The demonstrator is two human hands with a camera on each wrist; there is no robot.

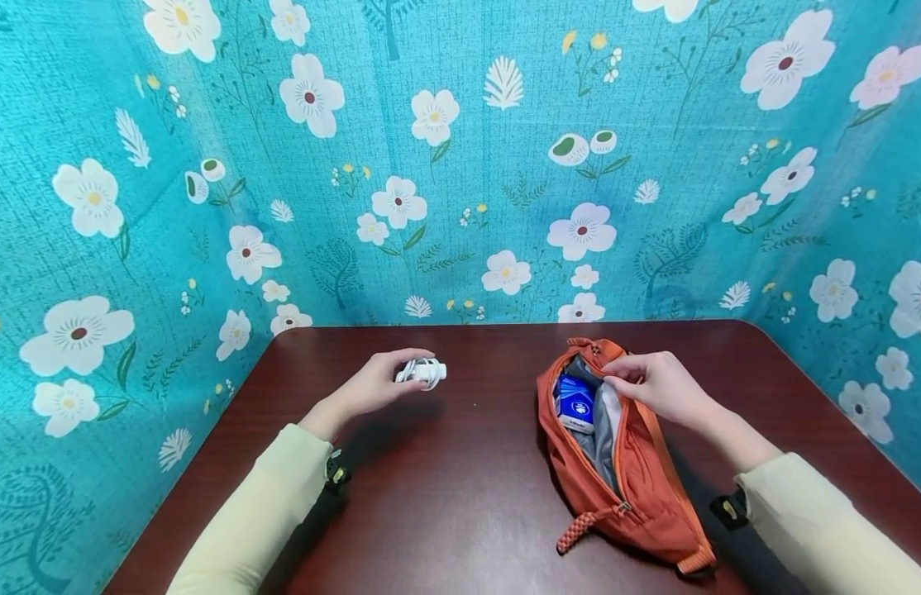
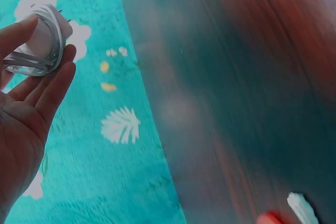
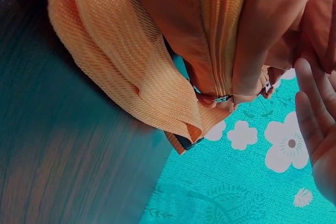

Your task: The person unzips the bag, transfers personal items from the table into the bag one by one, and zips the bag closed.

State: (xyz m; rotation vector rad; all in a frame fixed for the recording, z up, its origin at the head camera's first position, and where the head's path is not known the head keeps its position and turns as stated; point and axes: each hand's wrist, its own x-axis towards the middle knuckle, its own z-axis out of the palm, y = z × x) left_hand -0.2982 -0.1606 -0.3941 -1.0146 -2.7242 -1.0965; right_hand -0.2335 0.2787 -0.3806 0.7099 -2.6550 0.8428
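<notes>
Over the left half of the table, my left hand (image 1: pixel 371 383) holds a white charger (image 1: pixel 423 373) with its cable wound round it. Thumb and fingers grip it from both sides, and two metal prongs show on the charger (image 2: pixel 44 40) in the left wrist view. On the right lies an orange waist bag (image 1: pixel 646 504), unzipped, its grey lining showing. My right hand (image 1: pixel 657 384) pinches the bag's opening edge near the far end. Inside the bag sits a blue and white pack (image 1: pixel 576 402). The right wrist view shows the bag's woven strap (image 3: pixel 136 66) and zip.
The dark reddish-brown table (image 1: pixel 460 496) lies under both hands. A teal floral cloth (image 1: pixel 475 165) hangs behind it and at both sides. A braided zip pull (image 1: pixel 577 533) sticks out from the bag's near end. Small red and whitish objects (image 2: pixel 302 208) appear low in the left wrist view.
</notes>
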